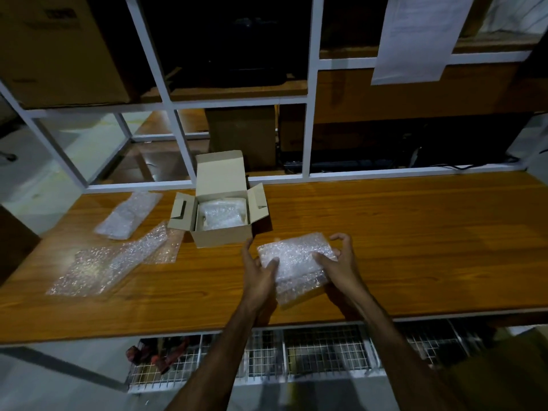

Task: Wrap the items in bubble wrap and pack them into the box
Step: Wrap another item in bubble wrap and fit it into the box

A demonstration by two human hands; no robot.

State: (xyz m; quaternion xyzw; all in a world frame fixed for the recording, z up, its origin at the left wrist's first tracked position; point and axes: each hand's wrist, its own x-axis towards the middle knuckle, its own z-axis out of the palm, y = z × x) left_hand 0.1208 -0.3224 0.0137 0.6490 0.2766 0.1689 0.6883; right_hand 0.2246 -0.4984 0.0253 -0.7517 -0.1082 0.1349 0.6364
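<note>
Fingers of my left hand (261,271) and right hand (338,262) curled around the wrapped bundle (296,264), gripping it just in front of the box (221,216). Another wrapped item (221,213) lay inside that box, and loose bubble wrap sheets (112,259) lay left of it.

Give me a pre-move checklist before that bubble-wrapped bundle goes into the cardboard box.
1. Grip: left hand and right hand both hold the flat bubble-wrapped bundle on the wooden table: ok.
2. Wrap closed all round: underside hidden: cannot tell.
3. Small open cardboard box, lid and side flaps up: ok.
4. Room inside: one clear wrapped packet already fills much of the box: cannot tell.
5. Path from bundle to box: nothing between them: ok.
6. Spare bubble wrap sheets lie left, off the path: ok.
</note>
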